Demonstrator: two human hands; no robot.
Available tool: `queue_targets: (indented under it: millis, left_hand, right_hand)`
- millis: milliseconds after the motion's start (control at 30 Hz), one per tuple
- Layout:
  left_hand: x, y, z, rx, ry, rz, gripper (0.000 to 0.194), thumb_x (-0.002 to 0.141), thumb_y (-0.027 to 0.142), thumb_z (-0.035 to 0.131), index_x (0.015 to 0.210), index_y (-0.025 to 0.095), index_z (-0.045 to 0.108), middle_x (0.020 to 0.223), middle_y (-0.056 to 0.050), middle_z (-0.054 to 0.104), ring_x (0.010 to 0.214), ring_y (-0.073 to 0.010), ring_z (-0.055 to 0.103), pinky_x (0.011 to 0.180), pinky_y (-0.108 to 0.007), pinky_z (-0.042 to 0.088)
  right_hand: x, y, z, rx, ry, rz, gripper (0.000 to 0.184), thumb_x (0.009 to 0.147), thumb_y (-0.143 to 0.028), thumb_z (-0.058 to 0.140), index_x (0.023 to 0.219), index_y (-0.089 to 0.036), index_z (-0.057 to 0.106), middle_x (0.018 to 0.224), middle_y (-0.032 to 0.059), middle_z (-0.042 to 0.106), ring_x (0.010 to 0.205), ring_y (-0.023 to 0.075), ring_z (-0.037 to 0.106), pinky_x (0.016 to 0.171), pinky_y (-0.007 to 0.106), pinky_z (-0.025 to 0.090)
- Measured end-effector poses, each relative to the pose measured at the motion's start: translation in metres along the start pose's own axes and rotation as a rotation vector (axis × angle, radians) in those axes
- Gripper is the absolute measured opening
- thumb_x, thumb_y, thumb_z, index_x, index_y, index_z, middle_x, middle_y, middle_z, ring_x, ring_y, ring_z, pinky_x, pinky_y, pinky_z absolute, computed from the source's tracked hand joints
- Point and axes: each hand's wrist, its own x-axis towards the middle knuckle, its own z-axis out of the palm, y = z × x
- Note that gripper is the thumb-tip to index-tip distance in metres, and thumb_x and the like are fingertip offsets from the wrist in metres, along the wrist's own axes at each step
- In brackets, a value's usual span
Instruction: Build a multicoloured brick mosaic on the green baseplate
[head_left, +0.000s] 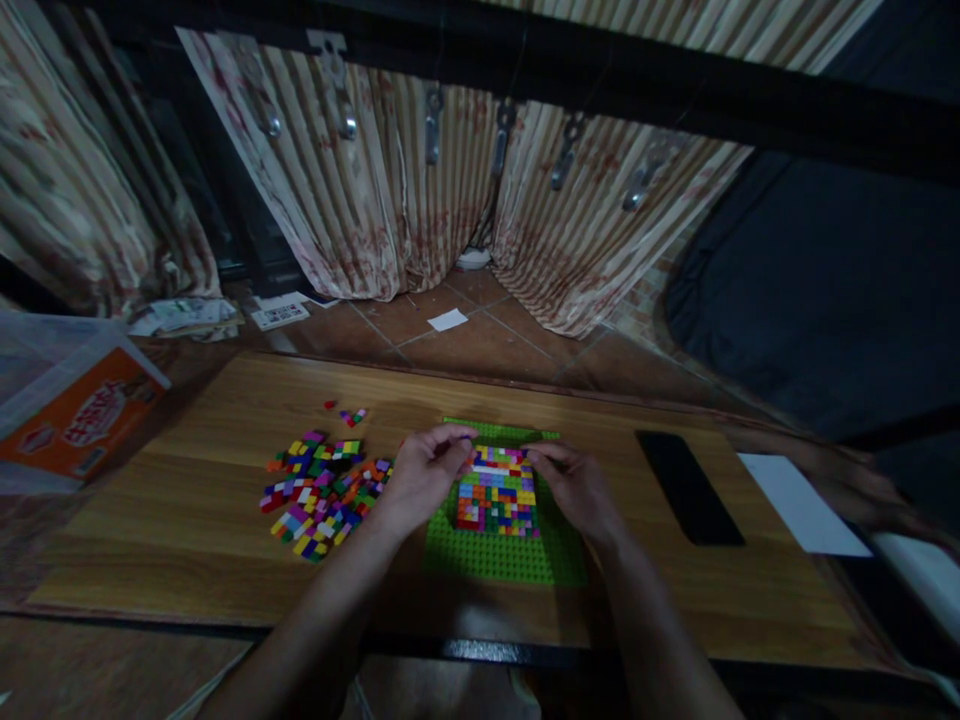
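Observation:
A green studded baseplate (pixel 506 568) lies on the table in front of me. On it sits a patch of many-coloured toy bricks (pixel 496 500), packed edge to edge. My left hand (pixel 424 475) is closed at the patch's upper left corner, thumb and forefinger pinched on a small blue brick (pixel 466 441), partly hidden by the fingertips. At the upper right corner is my right hand (pixel 577 490), its thumb and forefinger closed together against the bricks' edge. Whatever those right fingertips grip is too small to make out.
A heap of loose bricks (pixel 322 500) spreads left of the baseplate, with a few strays (pixel 352 416) behind it. To the right lie a black phone-like slab (pixel 690 490) and a white sheet (pixel 804 505). A clear plastic box (pixel 67 330) with an orange label stands far left.

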Motion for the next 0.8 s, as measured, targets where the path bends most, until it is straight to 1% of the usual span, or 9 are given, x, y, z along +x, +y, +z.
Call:
queue_targets:
  millis: [100, 233, 367, 567, 700, 800]
  left_hand:
    - [0.0, -0.001, 0.0, 0.005, 0.002, 0.002, 0.026, 0.075, 0.03, 0.064, 0.094, 0.013, 0.07, 0.063, 0.001, 0.061, 0.055, -0.0082, 0.053, 0.054, -0.019, 0.043]
    - [0.001, -0.003, -0.001, 0.015, -0.003, 0.005, 0.026, 0.076, 0.031, 0.064, 0.095, 0.014, 0.07, 0.064, 0.001, 0.062, 0.056, -0.0085, 0.054, 0.054, -0.02, 0.043]
    - [0.001, -0.005, -0.002, 0.055, -0.008, 0.014, 0.025, 0.077, 0.03, 0.062, 0.094, 0.013, 0.07, 0.064, 0.001, 0.062, 0.056, -0.0087, 0.054, 0.054, -0.02, 0.041]
    - [0.001, -0.004, -0.001, 0.04, -0.013, 0.015, 0.024, 0.077, 0.029, 0.062, 0.093, 0.013, 0.07, 0.063, 0.001, 0.062, 0.056, -0.009, 0.053, 0.054, -0.02, 0.041]
    - [0.0, -0.005, -0.002, 0.044, -0.015, 0.026, 0.025, 0.077, 0.03, 0.062, 0.094, 0.013, 0.071, 0.061, 0.001, 0.061, 0.055, -0.0096, 0.053, 0.054, -0.02, 0.041]
    - [0.001, -0.007, -0.003, 0.072, -0.015, 0.038, 0.026, 0.078, 0.031, 0.062, 0.095, 0.014, 0.071, 0.064, 0.0, 0.063, 0.057, -0.0102, 0.054, 0.055, -0.021, 0.043]
  right_hand:
    - [-0.001, -0.003, 0.0, -0.036, -0.008, -0.009, 0.029, 0.084, -0.045, 0.057, 0.09, -0.022, 0.074, 0.094, 0.0053, 0.071, 0.09, 0.0206, 0.064, 0.082, 0.036, 0.049]
    - [-0.004, -0.009, 0.0, -0.097, 0.017, -0.04, 0.029, 0.086, -0.044, 0.055, 0.089, -0.022, 0.074, 0.096, 0.0056, 0.07, 0.091, 0.0197, 0.064, 0.082, 0.035, 0.049]
    - [-0.005, -0.014, -0.001, -0.17, 0.023, -0.103, 0.029, 0.088, -0.042, 0.052, 0.088, -0.023, 0.074, 0.098, 0.0058, 0.07, 0.093, 0.0192, 0.064, 0.085, 0.034, 0.049]
    - [-0.006, -0.017, -0.002, -0.242, 0.023, -0.196, 0.028, 0.09, -0.039, 0.05, 0.088, -0.022, 0.073, 0.098, 0.0057, 0.069, 0.093, 0.0191, 0.063, 0.086, 0.035, 0.048]
    - [-0.008, -0.019, -0.003, -0.25, 0.012, -0.211, 0.028, 0.091, -0.038, 0.049, 0.089, -0.022, 0.072, 0.097, 0.0055, 0.07, 0.092, 0.019, 0.063, 0.084, 0.034, 0.049]
    - [-0.009, -0.02, -0.001, -0.274, 0.015, -0.216, 0.028, 0.091, -0.037, 0.048, 0.088, -0.022, 0.072, 0.093, 0.0051, 0.071, 0.089, 0.0193, 0.064, 0.082, 0.034, 0.05]
